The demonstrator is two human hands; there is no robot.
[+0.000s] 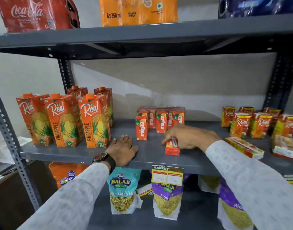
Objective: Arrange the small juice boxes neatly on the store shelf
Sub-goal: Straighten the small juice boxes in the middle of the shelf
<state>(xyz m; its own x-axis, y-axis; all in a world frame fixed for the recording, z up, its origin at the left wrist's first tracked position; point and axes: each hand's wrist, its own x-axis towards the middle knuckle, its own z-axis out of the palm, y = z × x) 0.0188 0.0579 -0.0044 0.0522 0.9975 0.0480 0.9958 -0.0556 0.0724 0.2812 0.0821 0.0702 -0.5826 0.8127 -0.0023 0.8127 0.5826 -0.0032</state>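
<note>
Small red Maaza juice boxes (pixel 161 121) stand in a loose cluster at the middle of the grey shelf (pixel 150 156). One Maaza box (pixel 141 128) stands apart, in front of the cluster at its left. My right hand (pixel 190 136) grips another small Maaza box (pixel 172 149) from above, near the shelf's front edge; that box stands roughly upright. My left hand (pixel 124 148) lies flat on the shelf with its fingers spread, holding nothing, just left of the lone box.
Tall Real pineapple cartons (pixel 94 121) stand at the left. Small Real juice boxes (pixel 252 124) stand at the right, with two (pixel 244 146) lying flat in front. Snack bags (pixel 167 196) hang below. Bottle packs sit on the shelf above.
</note>
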